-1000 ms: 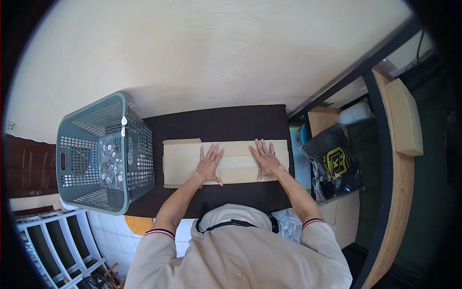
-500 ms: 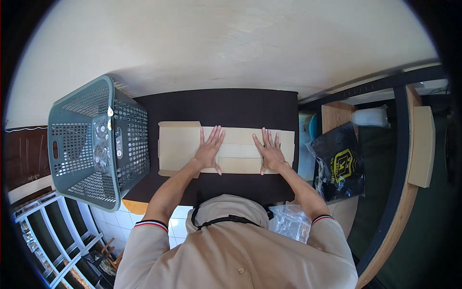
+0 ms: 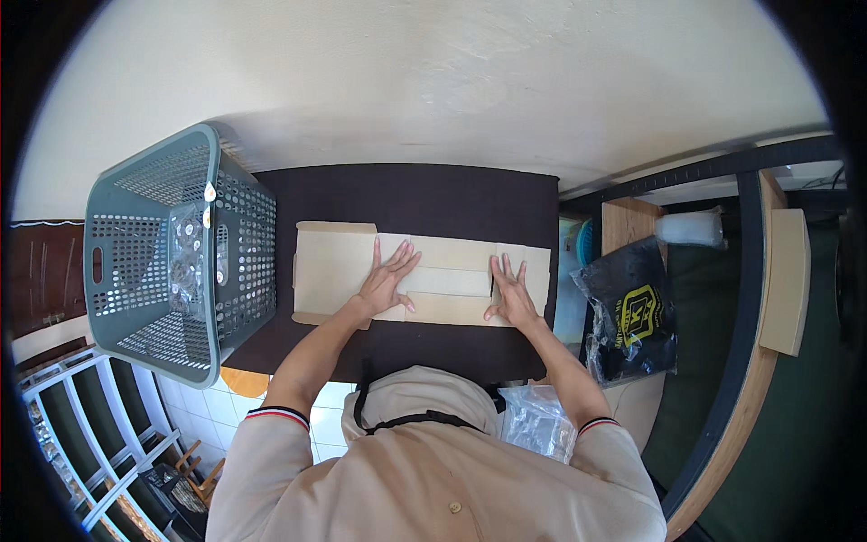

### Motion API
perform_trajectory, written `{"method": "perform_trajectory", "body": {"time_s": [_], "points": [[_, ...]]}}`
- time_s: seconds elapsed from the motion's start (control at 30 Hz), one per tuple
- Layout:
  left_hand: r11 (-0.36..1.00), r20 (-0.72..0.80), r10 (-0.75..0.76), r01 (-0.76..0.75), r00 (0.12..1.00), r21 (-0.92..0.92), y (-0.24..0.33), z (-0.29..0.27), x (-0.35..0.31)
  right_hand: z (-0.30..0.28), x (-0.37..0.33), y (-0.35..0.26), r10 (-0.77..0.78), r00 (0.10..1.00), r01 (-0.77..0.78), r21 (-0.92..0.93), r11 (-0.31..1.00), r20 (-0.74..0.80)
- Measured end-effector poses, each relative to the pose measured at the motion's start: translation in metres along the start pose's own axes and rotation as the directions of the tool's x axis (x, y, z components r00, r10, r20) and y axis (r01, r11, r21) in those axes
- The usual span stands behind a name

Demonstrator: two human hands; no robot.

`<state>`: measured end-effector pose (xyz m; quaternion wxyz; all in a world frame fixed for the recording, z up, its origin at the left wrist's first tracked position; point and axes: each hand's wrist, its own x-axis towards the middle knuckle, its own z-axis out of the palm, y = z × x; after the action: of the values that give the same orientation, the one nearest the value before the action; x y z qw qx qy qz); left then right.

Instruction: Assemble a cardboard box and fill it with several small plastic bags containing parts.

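A flattened tan cardboard box blank [image 3: 343, 271] lies across the middle of the dark brown rectangular table [image 3: 424, 194], its long side parallel to the near edge and its flaps spread toward the table's left and right ends. The left hand [image 3: 386, 282] rests flat on the cardboard, palm down, fingers spread and gripping nothing, just left of the blank's centre. The right hand [image 3: 511, 294] lies the same way, open and pressed flat, near the blank's right end. Between the two hands the folded panels overlap. At the table's left edge sits a grey-green perforated plastic laundry basket [image 3: 126, 271], tilted, with clear plastic items inside. Beyond the right edge a black plastic bag with a yellow emblem [image 3: 632, 312] lies off the table.
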<state>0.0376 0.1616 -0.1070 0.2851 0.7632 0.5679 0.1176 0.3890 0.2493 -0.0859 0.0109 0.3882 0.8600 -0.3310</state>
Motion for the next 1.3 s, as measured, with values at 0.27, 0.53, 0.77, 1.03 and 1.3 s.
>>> {"method": "perform_trajectory", "body": {"time_s": [0.27,0.53,0.77,1.03,1.3], "points": [[0.994,-0.059,0.003,-0.009,0.998,-0.106,0.001,0.01,-0.005,0.002,-0.009,0.0,-0.011,1.0,0.011,0.073,0.997,-0.008],[0.997,-0.03,-0.059,0.061,0.998,0.038,0.019,0.004,-0.005,-0.003,-0.013,-0.016,0.016,1.0,-0.017,0.046,0.999,0.017],[0.94,0.1,-0.124,0.085,0.987,0.332,0.08,-0.001,0.001,0.02,-0.021,-0.039,0.107,0.992,-0.113,-0.094,0.989,-0.067],[0.944,0.147,-0.034,-0.017,0.989,0.331,0.077,0.002,0.048,0.008,0.033,-0.074,0.074,0.995,-0.054,-0.28,0.959,0.064],[0.954,0.219,-0.032,-0.035,0.975,0.298,0.075,-0.004,0.066,-0.001,0.062,-0.075,0.032,0.98,0.041,-0.362,0.931,0.194]]}}
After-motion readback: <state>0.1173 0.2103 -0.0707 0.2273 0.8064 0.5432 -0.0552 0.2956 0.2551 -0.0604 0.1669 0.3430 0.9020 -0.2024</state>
